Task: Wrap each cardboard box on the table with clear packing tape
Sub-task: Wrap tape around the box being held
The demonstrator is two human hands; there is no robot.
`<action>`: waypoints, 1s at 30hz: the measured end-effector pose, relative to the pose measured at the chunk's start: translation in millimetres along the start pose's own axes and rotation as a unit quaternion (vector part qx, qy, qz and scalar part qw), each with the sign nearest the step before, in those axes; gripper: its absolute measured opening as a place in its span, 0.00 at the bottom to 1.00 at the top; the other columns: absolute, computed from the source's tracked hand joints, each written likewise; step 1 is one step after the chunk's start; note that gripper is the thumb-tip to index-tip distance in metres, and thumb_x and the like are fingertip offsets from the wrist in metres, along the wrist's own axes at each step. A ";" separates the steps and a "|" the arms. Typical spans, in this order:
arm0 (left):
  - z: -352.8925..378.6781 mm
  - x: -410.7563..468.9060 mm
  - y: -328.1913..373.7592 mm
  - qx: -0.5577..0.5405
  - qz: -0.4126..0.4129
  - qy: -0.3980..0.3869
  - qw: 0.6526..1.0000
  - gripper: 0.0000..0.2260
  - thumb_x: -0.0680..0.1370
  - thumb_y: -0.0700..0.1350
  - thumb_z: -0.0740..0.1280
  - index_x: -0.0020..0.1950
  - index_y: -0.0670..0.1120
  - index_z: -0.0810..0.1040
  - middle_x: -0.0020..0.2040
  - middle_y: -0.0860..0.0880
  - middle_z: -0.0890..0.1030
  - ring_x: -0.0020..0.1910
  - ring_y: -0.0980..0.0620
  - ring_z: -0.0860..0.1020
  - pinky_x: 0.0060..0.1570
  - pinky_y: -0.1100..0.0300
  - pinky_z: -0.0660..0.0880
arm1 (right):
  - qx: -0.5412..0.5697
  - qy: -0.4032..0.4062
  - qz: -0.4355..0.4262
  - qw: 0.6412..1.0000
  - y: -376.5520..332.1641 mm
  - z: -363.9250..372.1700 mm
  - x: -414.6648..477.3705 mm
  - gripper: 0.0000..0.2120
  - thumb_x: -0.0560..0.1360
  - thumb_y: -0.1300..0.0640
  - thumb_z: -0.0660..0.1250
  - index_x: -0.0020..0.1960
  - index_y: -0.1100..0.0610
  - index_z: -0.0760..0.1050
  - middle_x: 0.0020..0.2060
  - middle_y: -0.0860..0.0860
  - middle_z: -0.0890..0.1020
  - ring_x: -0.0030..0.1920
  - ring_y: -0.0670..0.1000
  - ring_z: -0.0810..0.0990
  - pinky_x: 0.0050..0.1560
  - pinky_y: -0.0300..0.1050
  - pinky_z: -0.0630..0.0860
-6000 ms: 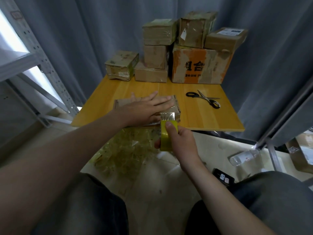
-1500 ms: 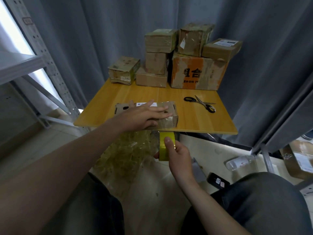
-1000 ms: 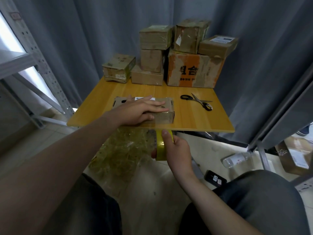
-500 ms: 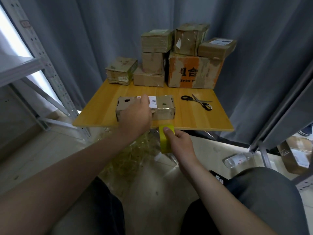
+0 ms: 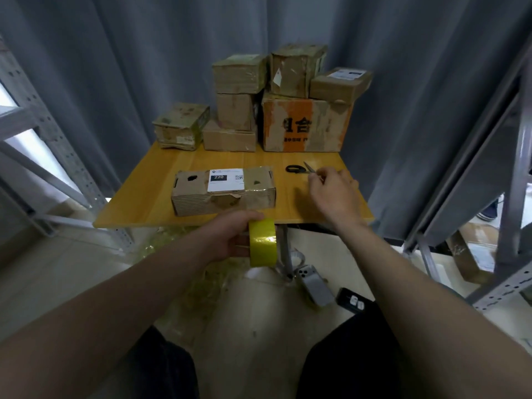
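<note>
A long cardboard box (image 5: 224, 194) with a white label lies near the front edge of the wooden table (image 5: 138, 203). Just below that edge my left hand (image 5: 227, 240) grips the yellow roll of packing tape (image 5: 262, 243). My right hand (image 5: 334, 194) is over the table to the right of the box, its fingertips down on the right end of the black scissors (image 5: 296, 169). The back of the hand hides whether it holds them. Several other cardboard boxes (image 5: 302, 122) are stacked at the back of the table.
Grey curtains hang behind the table. Metal shelving stands at the left (image 5: 43, 125) and right (image 5: 512, 174). On the floor under the table edge lie a heap of crumpled tape (image 5: 178, 249), a phone (image 5: 315, 286) and a small dark device (image 5: 351, 300).
The tape roll passed from my right hand to my left, which left the box. My right hand moved up and right to the scissors.
</note>
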State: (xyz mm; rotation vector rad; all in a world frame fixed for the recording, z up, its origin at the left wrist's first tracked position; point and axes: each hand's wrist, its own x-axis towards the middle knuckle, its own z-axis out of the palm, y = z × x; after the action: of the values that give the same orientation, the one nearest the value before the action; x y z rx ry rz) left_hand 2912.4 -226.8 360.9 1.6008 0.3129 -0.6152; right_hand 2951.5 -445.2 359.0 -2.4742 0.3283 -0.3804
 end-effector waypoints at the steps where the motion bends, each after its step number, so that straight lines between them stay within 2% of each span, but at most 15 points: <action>1: -0.1 1.1 1.7 0.003 -0.002 0.000 1.000 0.15 0.81 0.47 0.69 0.66 0.44 0.77 0.61 0.42 0.84 0.53 0.42 0.84 0.41 0.53 0.81 | -0.044 -0.031 0.017 0.998 2.5 2.2 14.3 0.23 0.83 0.39 0.54 0.72 0.49 0.71 0.69 0.60 0.71 0.70 0.65 0.66 0.70 0.60 0.65; 3: 0.1 3.4 5.2 0.014 -0.005 -0.002 1.000 0.15 0.81 0.47 0.69 0.66 0.43 0.77 0.60 0.41 0.84 0.51 0.42 0.84 0.40 0.52 0.81 | -0.128 -0.081 0.036 0.988 2.0 6.0 33.6 0.24 0.83 0.38 0.52 0.75 0.46 0.67 0.71 0.62 0.66 0.71 0.66 0.62 0.71 0.62 0.61; 6: -1.6 7.6 9.4 0.030 -0.009 0.003 0.999 0.14 0.81 0.47 0.70 0.64 0.43 0.77 0.58 0.41 0.84 0.50 0.43 0.84 0.43 0.50 0.81 | -0.222 -0.123 0.018 0.967 -4.3 17.8 50.6 0.25 0.83 0.35 0.49 0.77 0.42 0.64 0.72 0.61 0.63 0.72 0.65 0.59 0.71 0.63 0.59; 11: -5.9 15.2 13.9 0.043 -0.014 0.001 0.999 0.18 0.79 0.48 0.72 0.67 0.46 0.75 0.59 0.42 0.84 0.55 0.40 0.84 0.51 0.43 0.83 | -0.265 -0.155 -0.032 0.951 -21.7 37.5 63.9 0.25 0.83 0.32 0.47 0.76 0.36 0.64 0.75 0.56 0.60 0.71 0.63 0.59 0.66 0.64 0.62; 14: -8.0 17.2 13.8 0.054 -0.016 -0.005 0.998 0.18 0.79 0.48 0.72 0.67 0.46 0.75 0.60 0.42 0.84 0.55 0.41 0.84 0.47 0.45 0.83 | -0.267 -0.155 -0.034 0.951 -22.1 47.0 67.7 0.25 0.83 0.32 0.46 0.75 0.37 0.65 0.77 0.56 0.58 0.73 0.63 0.58 0.68 0.66 0.61; 17: -9.9 20.4 11.7 0.057 -0.023 -0.007 0.998 0.18 0.79 0.49 0.72 0.67 0.45 0.75 0.60 0.42 0.84 0.55 0.41 0.84 0.47 0.46 0.83 | -0.248 -0.122 -0.036 0.960 -19.0 53.9 66.5 0.26 0.83 0.33 0.49 0.73 0.44 0.70 0.76 0.56 0.60 0.75 0.64 0.58 0.69 0.65 0.61; 23: -9.8 16.4 7.8 0.050 -0.019 -0.001 0.999 0.18 0.79 0.48 0.72 0.67 0.44 0.75 0.59 0.41 0.83 0.54 0.40 0.84 0.46 0.46 0.83 | -0.201 -0.035 -0.081 0.976 -4.6 53.4 57.8 0.25 0.84 0.41 0.58 0.62 0.61 0.79 0.65 0.60 0.70 0.64 0.63 0.68 0.64 0.58 0.69; 27: -9.2 8.6 5.0 0.043 -0.009 0.001 0.999 0.18 0.79 0.50 0.72 0.66 0.45 0.77 0.59 0.42 0.84 0.55 0.42 0.84 0.43 0.50 0.82 | -0.151 -0.058 -0.123 0.979 6.6 39.6 50.1 0.17 0.82 0.47 0.64 0.55 0.59 0.83 0.61 0.59 0.75 0.63 0.62 0.69 0.66 0.54 0.68; 30: -8.2 2.4 2.5 0.045 -0.001 0.018 0.999 0.17 0.79 0.51 0.71 0.65 0.46 0.78 0.59 0.44 0.85 0.55 0.43 0.83 0.45 0.52 0.80 | -0.099 -0.111 -0.134 0.980 11.8 24.6 40.9 0.08 0.76 0.50 0.71 0.42 0.54 0.81 0.54 0.56 0.77 0.61 0.59 0.71 0.60 0.51 0.71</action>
State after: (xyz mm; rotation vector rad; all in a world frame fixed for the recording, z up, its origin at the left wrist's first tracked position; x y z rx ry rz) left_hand 2917.4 -219.5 361.9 1.6985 0.3178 -0.6104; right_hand 2996.2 -454.4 340.7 -2.7323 -0.0650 -0.1833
